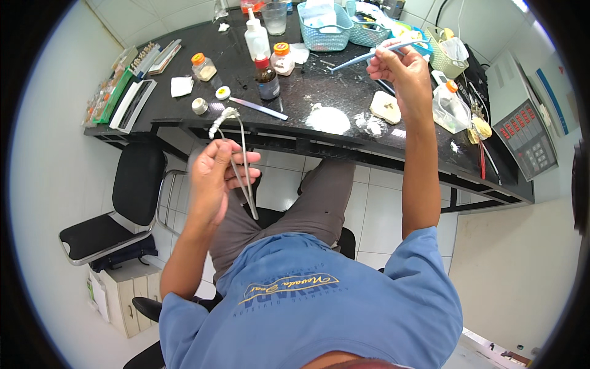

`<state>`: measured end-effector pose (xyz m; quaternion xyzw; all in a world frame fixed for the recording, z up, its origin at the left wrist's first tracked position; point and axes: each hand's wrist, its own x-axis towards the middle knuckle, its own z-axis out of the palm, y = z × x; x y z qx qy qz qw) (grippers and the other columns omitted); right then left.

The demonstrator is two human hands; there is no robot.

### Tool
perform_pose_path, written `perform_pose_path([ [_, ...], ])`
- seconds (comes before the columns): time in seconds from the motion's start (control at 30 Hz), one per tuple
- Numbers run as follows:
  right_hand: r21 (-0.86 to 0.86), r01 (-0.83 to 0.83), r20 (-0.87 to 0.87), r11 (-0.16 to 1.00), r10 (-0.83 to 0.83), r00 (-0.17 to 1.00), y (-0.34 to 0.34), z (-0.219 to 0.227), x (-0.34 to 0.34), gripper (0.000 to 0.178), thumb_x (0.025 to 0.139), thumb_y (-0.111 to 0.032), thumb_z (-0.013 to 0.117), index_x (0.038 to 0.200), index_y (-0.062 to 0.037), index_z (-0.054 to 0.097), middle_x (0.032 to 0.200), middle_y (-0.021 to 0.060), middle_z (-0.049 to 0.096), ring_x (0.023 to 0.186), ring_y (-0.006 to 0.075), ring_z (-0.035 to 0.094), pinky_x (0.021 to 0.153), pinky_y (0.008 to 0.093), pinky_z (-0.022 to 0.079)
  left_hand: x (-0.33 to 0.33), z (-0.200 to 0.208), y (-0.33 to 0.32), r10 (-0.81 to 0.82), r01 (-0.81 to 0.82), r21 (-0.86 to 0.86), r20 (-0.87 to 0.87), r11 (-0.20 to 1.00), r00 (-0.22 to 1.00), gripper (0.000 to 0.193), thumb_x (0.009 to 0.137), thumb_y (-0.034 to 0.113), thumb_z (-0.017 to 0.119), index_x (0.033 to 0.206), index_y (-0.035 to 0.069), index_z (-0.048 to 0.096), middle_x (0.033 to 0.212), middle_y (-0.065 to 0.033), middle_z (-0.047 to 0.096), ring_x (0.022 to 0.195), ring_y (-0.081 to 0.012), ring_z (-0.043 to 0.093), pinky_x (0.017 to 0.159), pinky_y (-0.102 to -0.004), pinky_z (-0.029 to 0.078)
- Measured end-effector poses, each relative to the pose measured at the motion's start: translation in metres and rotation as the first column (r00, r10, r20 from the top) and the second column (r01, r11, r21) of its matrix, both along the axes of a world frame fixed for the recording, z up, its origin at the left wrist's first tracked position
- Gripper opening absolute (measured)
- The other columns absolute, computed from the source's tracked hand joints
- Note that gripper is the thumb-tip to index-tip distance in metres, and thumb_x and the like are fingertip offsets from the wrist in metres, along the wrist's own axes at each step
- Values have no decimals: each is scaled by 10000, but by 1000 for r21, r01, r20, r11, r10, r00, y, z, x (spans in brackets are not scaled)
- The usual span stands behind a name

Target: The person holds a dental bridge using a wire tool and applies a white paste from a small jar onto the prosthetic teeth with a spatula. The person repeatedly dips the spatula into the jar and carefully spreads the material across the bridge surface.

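Upright in my left hand (pixel 212 175), over the table's near edge, are long metal locking tweezers (pixel 244 141). Their upper tips grip a curved row of white tooth-shaped pieces (pixel 222 118), like a dental bridge. My right hand (pixel 402 71) is raised over the right part of the table, pinching a slim light-blue instrument (pixel 356 60). Its thin end points left; the exact kind is unclear. Below that hand lie a cream-coloured slab (pixel 385 107) and white powder (pixel 328 119). A pair of shiny flat tweezers (pixel 258 108) rests right of the tooth pieces.
Along the black table (pixel 178 117) stand a dark red-capped bottle (pixel 267 79), a white squeeze bottle (pixel 257 40), orange-lidded jars (pixel 204 66) and a small pot (pixel 200 106). Blue baskets (pixel 324 37) are behind. A grey control unit (pixel 525 126) is at right, a black chair (pixel 138 184) at left.
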<state>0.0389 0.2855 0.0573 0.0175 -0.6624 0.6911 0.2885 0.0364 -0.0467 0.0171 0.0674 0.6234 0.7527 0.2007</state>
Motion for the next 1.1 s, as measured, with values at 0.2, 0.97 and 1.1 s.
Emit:
perform_pose_path([
  [0.2, -64, -16, -32, 998, 14, 999, -1, -11, 19, 123, 844, -94, 595, 914, 6, 602, 749, 89, 625, 643, 134, 615, 573, 242, 508, -37, 46, 0, -43, 37, -85, -73, 996, 996, 244, 961, 287, 459, 1026, 57, 502, 898, -107, 660, 659, -108, 647, 584, -225, 540],
  [0.97, 243, 434, -238, 868, -380, 894, -78, 19, -15, 104, 855, -26, 566, 930, 44, 553, 809, 152, 644, 654, 126, 607, 549, 215, 480, -142, 73, -63, -125, 64, -269, -216, 961, 968, 300, 924, 237, 520, 1132, 26, 475, 761, 15, 541, 607, -15, 454, 548, -140, 366],
  [1.1, 304, 530, -267, 792, -463, 845, -51, 27, -3, 91, 827, -6, 568, 904, 42, 572, 764, 113, 627, 634, 104, 584, 542, 208, 462, -131, 49, -54, -205, 170, -221, -147, 960, 968, 345, 886, 217, 586, 1144, 21, 469, 745, -1, 531, 602, -36, 452, 561, -148, 363],
])
